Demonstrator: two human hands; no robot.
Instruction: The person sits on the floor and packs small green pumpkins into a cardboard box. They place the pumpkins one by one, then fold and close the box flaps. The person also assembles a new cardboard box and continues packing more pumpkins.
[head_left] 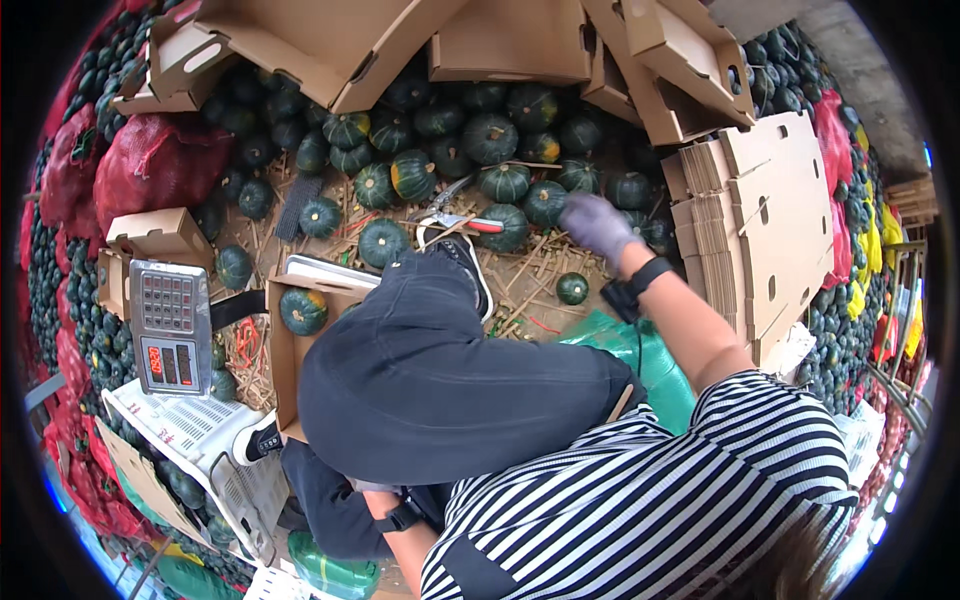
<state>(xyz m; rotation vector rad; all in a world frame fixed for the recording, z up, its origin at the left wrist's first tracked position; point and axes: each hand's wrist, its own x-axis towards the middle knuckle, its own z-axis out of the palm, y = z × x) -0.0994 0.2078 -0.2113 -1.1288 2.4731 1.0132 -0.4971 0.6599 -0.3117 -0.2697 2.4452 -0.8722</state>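
Right hand (598,226), in a pale purple glove, stretched toward the upper middle of the frame, blurred, hovering over dark green squashes (545,200) piled there; cannot tell how far the fingers are spread or whether anything is gripped. Just left of it, red-handled shears (462,220) lying on straw by the shoe tip. One small squash (572,288) alone on the straw below the hand. Left hand (375,490) low in the frame, tucked under the dark trouser leg, fingers hidden. At centre left, an open brown cardboard box (285,350) with one squash (303,310) inside. Left of that, a grey weighing scale (170,325) with keypad and red digits. Along the top, unfolded brown cartons (500,40); at the right, a stack of flat cardboard sheets (760,220). Upper left, red mesh sacks (150,160). White plastic crate (200,440) at lower left; green sack (655,360) beside the knee.
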